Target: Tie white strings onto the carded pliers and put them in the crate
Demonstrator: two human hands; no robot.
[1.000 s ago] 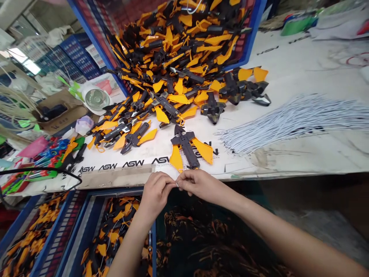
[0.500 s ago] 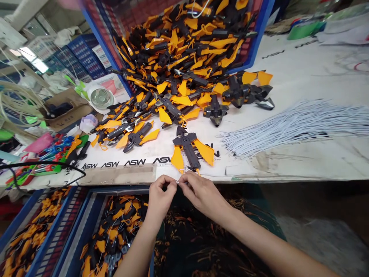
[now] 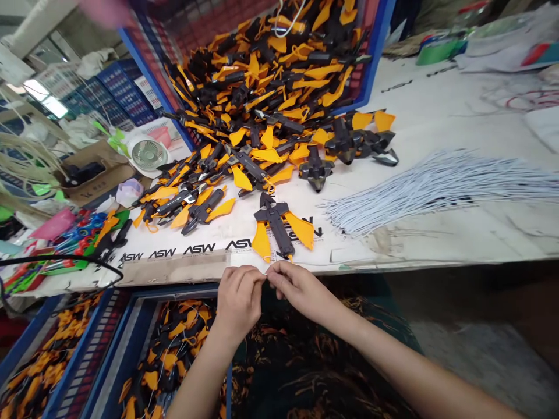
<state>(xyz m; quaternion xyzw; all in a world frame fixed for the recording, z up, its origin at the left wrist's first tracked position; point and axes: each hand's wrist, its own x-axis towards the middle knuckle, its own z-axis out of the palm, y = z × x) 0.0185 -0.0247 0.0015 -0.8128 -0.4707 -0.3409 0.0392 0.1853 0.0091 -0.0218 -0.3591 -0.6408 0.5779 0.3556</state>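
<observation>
My left hand (image 3: 239,299) is closed in a pinch just in front of the table's near edge. Its fingertips meet those of my right hand (image 3: 297,291), which is pinched too. Between them shows a tiny bit of thin white string (image 3: 266,275); most of it is hidden by my fingers. Right above my hands, a black toy with orange wings (image 3: 279,228) lies flat on the table, its dark pointed end facing away from me. An orange loop at its near end is partly hidden by my right hand.
A tipped blue crate (image 3: 371,75) spills similar black-and-orange toys (image 3: 257,157) onto the table. At right lies a bundle of white strings (image 3: 402,192). A small fan (image 3: 149,153) and colourful parts (image 3: 82,233) stand left. Below the edge, a blue crate (image 3: 140,314) holds more toys.
My left hand has turned, its fingers now curled over with the back of the hand showing more. Both hands stay together at the table edge. The whole view has shifted slightly.
</observation>
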